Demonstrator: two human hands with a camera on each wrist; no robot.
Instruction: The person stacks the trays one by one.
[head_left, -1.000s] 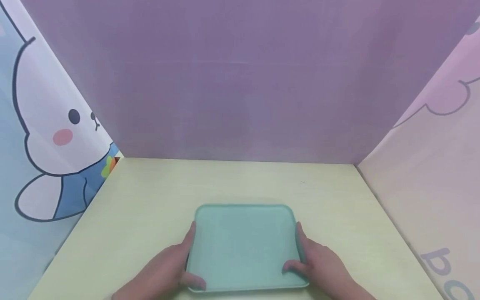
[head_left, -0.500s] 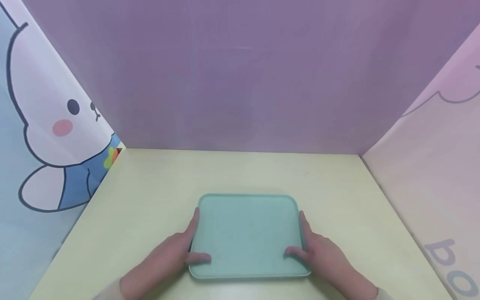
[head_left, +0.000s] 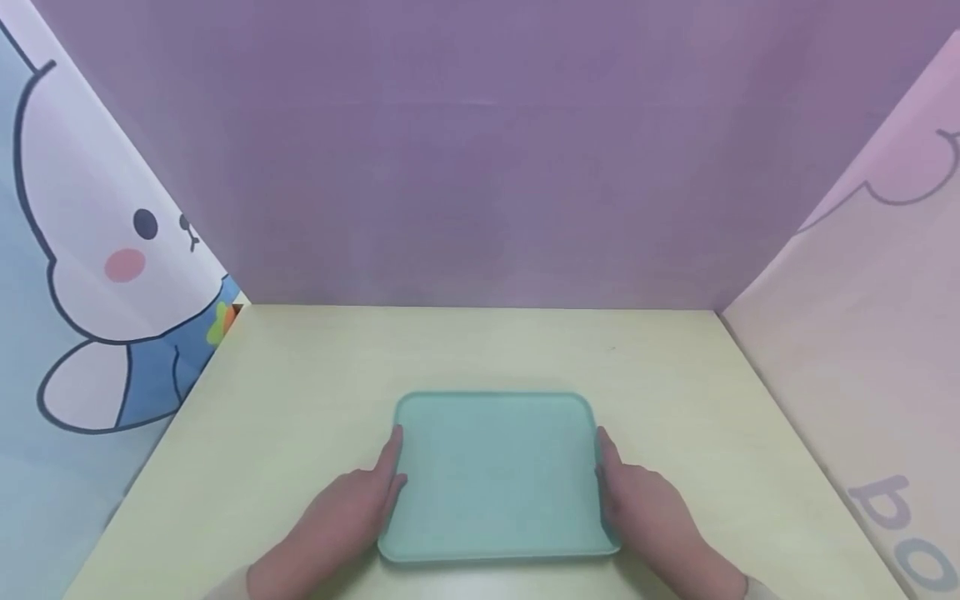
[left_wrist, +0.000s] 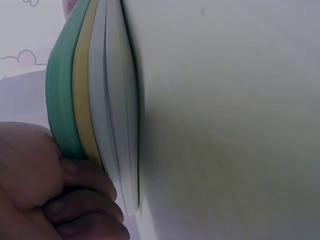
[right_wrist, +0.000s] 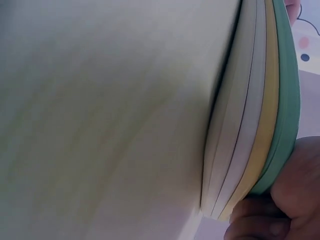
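A stack of rounded rectangular trays lies on the pale table, with a mint-green tray (head_left: 495, 475) on top. Below it, the left wrist view shows a yellow tray (left_wrist: 82, 85) and pale grey-white trays (left_wrist: 117, 100). My left hand (head_left: 341, 512) holds the stack's left side, its index finger along the edge and thumb at the rim. In that wrist view its other fingers curl against the tray sides. Opposite, my right hand (head_left: 652, 508) holds the right side, index finger along the edge, with curled fingers (right_wrist: 257, 225) beside the lower trays; its thumb is mostly hidden.
The pale yellow table (head_left: 300, 367) runs back to a purple panel (head_left: 480, 167). A side panel with a cartoon rabbit (head_left: 112, 250) stands at the left, and a pinkish one (head_left: 862, 350) at the right.
Both thumbs have moved off the top tray's surface to its side edges. The stack sits at nearly the same place between the hands; the head view has shifted slightly.
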